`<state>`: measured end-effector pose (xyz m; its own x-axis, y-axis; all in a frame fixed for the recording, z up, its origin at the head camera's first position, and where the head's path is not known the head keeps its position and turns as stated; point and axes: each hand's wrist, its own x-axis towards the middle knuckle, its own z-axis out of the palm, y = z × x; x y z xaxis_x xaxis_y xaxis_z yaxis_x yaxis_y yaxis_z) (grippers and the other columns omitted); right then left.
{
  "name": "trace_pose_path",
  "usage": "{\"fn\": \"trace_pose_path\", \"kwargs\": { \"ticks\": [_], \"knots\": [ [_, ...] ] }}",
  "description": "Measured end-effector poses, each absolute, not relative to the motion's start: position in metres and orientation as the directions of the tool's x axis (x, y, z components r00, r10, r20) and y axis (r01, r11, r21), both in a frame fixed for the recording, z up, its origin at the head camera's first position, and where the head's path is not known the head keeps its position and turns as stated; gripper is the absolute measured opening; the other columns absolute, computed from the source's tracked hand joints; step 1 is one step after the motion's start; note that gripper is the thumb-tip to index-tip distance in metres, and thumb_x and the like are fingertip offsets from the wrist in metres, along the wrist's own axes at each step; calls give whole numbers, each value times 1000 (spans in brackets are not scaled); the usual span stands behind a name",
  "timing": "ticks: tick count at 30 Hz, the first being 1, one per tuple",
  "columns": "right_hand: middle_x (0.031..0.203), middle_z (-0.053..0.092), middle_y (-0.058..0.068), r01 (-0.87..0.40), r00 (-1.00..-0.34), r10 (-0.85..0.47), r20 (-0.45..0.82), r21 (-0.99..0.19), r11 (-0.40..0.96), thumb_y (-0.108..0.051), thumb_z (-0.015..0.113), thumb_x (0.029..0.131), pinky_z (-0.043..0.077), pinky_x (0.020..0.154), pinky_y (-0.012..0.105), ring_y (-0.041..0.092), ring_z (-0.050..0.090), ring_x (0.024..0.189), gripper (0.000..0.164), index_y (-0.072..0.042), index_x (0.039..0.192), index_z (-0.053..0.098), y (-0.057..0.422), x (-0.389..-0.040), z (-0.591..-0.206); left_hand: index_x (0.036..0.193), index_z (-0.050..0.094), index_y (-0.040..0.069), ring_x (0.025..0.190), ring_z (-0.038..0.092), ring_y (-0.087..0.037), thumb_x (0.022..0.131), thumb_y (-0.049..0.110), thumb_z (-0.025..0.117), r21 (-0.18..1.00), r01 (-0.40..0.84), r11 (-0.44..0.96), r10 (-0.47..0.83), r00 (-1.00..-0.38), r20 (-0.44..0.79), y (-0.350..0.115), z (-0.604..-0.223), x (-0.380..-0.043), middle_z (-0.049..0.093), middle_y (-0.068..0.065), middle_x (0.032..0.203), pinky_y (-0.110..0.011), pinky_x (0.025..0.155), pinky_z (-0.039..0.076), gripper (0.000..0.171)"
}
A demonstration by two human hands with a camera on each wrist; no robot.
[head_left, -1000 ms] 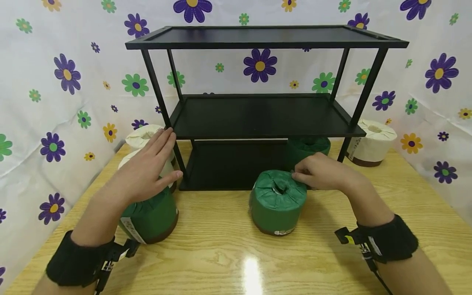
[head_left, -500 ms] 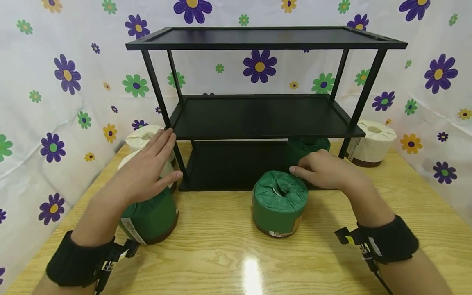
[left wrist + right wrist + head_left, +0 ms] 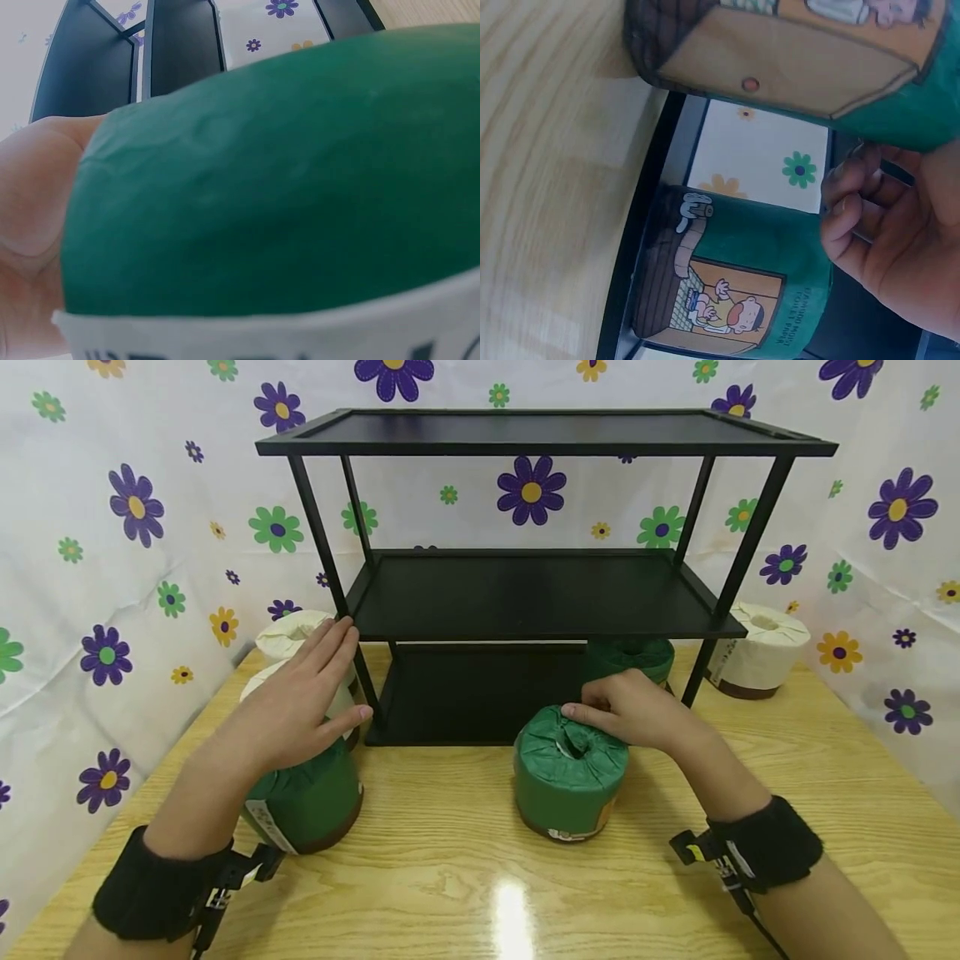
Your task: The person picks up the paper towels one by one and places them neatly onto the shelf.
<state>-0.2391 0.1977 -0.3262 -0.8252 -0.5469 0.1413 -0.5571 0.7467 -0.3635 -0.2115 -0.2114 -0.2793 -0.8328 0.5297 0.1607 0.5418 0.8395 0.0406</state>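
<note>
A green-wrapped toilet roll (image 3: 572, 777) stands upright on the table before the rack. My right hand (image 3: 637, 706) is at its back right top edge, thumb over the rim and the other fingers loosely bent behind. In the right wrist view those fingers (image 3: 844, 225) curl beside the wrapper with nothing between them. My left hand (image 3: 288, 702) lies with straight fingers over another green toilet roll (image 3: 311, 802) at the left, whose top it partly hides. That roll's green side (image 3: 262, 195) fills most of the left wrist view.
A black three-tier rack (image 3: 525, 593) stands at the back. Another green toilet roll (image 3: 652, 657) is on its bottom shelf at the right. Cream-wrapped rolls stand outside it: one roll (image 3: 761, 652) at the right, two at the left, the rear roll (image 3: 288, 635) partly hidden by my hand.
The middle green roll shifted slightly right and turned a little, then stayed still. My right hand slid off its edge and has come back left over the rim. My left hand has stayed put.
</note>
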Motion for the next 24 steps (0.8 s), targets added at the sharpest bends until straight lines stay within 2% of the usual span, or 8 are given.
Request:
{"fn": "trace_pose_path", "kwargs": {
  "ticks": [3,9,18,24],
  "knots": [
    [55,36,-10,-565,-814,-571,111,-381,731,-31,59,101,34,54,23,6,38,51,43,-20,60,50,201,-238,-324,158,9,-4,154,-1,-40,100,39,59,40,541,840,529,-834,158,-211,-278,-211,1,-22,167,-57,122,18,88],
    [55,35,-11,-560,-794,-608,8,-397,727,-27,56,103,34,54,23,6,36,50,45,-20,59,49,205,-233,-315,158,9,-4,154,0,-41,100,39,59,38,538,842,526,-835,161,-211,-277,-211,1,-22,167,-57,122,18,88],
    [60,45,-5,-498,-864,-489,122,-359,789,-40,47,105,43,60,28,11,49,58,42,-16,74,63,197,-236,-323,158,10,-4,154,0,-41,100,39,59,45,541,840,528,-833,161,-211,-280,-211,1,-22,167,-57,122,19,88],
    [64,54,-4,-474,-864,-500,57,-428,770,-42,53,102,43,58,27,11,51,60,39,-14,79,66,191,-236,-328,158,9,-4,154,0,-41,100,39,59,35,538,842,527,-835,157,-211,-280,-212,1,-22,167,-57,122,18,88]
  ]
}}
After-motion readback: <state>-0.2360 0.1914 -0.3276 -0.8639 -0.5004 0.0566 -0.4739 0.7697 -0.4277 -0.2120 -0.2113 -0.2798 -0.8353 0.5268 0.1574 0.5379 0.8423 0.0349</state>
